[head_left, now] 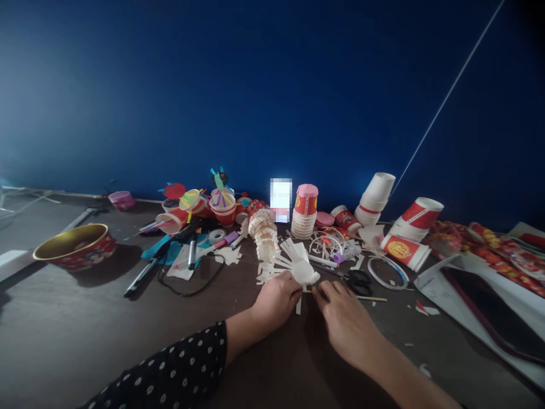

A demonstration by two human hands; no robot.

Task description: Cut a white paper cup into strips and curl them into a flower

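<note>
My left hand [277,300], fingers bunched, and right hand [344,318], fingers curled, meet at a thin stick [372,299], near centre; I cannot tell whether either pinches it. Just beyond lies fringed white paper [301,270]. Scissors [360,281] lie right of that, a phone [494,312] farther right; a bowl [91,255] stands well left.
</note>
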